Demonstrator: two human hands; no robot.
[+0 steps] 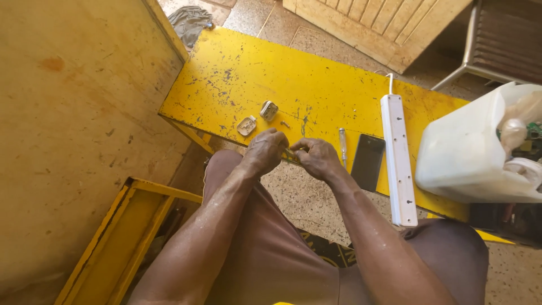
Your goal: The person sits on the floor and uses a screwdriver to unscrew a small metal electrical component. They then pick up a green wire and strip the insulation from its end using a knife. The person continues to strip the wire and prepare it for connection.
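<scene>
Hands: left hand (264,151) & right hand (316,158) are brought together at frame centre, just over the near edge of the yellow bench (237,73).
Left fingers: curled in tight, pinched on a small item (291,155) btwn both hands.
Right fingers: bent, narrow, pinched on the same small item from the other side.
Held item: mostly hidden by fingers; only a thin yellowish bit is seen, kind can't be told.
Plug parts: two small white/metal pieces (247,125) (269,110) are laid on the bench just above the left hand, close to each other, not touching the hand.
Screw: small dark bit (285,124) is seen on the bench near the pieces.
Screwdriver: slim tool w/ pale handle (342,146) is laid just right of the right hand.
Phone: dark, flat (368,161), screen up, is placed btwn screwdriver & power strip.
Power strip: long, white (398,158), is laid right of centre, its end overhanging the bench edge.
Jerrycan: white, cut open (468,152), is set at right edge, stuffed w/ odds.
Rag: grey (189,22), is seen upper left on floor.
Legs: brown shorts (265,248) fill lower frame.
</scene>
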